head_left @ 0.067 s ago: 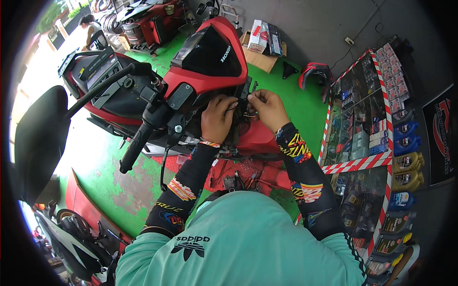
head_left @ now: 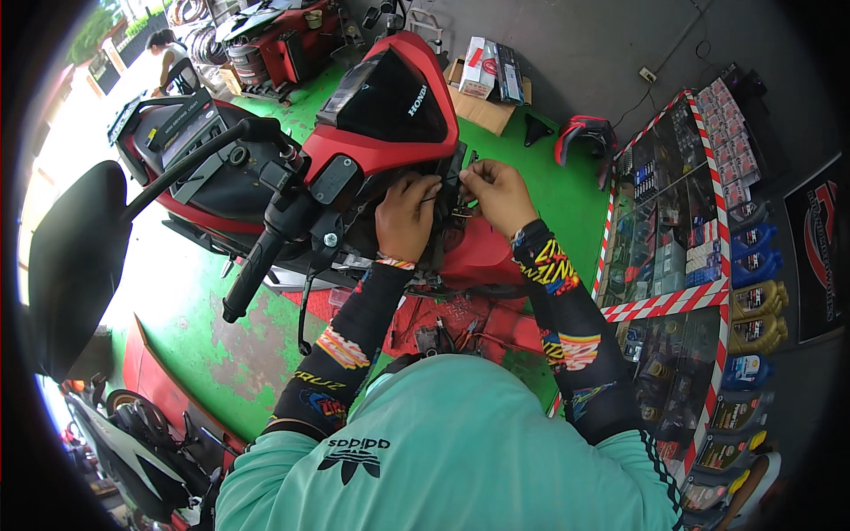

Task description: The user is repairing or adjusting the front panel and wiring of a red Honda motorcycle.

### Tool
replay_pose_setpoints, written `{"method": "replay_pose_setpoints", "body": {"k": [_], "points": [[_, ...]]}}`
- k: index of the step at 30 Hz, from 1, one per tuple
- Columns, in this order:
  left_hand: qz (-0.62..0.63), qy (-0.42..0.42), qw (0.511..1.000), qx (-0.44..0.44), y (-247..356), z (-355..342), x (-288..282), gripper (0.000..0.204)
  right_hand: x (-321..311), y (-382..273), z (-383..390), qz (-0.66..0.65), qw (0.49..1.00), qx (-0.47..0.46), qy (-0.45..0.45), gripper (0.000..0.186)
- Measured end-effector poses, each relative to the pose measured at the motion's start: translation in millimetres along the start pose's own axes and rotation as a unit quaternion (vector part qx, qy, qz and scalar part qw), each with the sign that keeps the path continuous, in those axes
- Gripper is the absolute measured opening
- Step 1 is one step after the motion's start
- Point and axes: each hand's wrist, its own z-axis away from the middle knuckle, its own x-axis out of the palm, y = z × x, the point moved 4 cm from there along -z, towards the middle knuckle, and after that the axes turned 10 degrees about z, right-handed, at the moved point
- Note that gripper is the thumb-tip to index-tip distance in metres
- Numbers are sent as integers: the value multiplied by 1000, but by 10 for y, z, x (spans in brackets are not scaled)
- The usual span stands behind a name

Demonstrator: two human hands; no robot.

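Evidently, in the head view, we have both hands at the front of the scooter (head_left: 221, 190), just below its red panel (head_left: 376, 150). Our left hand (head_left: 405, 219) seems to pinch a thin dark strand (head_left: 428, 197); our right hand (head_left: 503, 202) has thumb and forefinger drawn together, but we cannot tell what they grip. Small wiring (head_left: 461, 212) lies between the hands, partly hidden by them.

As we judge it, a hard tug could strain a thin wire, and a loose pinch could let the strand slip into the dark gap. Our left sleeve (head_left: 359, 310) might snag on the nearby lever (head_left: 306, 310) and jerk that hold.

The red panel is glossy and sharply angled, the dark windscreen (head_left: 381, 97) smooth, the handlebar grip (head_left: 252, 276) black and cylindrical, the mirror (head_left: 80, 257) a rounded black shell. The green floor (head_left: 239, 345) looks worn and patchy.
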Motion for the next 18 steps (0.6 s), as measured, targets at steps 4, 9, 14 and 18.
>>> {"method": "replay_pose_setpoints", "body": {"k": [4, 9, 14, 18], "points": [[5, 28, 1000, 7, -13, -61, 109, 14, -57, -71, -144, -8, 1000, -22, 2, 21], [126, -54, 989, -49, -86, -85, 120, 11, -155, -27, -129, 16, 998, -22, -56, 18], [121, -51, 989, -70, -116, -136, 131, 13, -8, 28, 31, 0, 986, -127, -111, 23], [136, -40, 988, -60, -96, -164, 159, 14, 66, 11, 36, 230, 939, -248, 58, 23]]}}
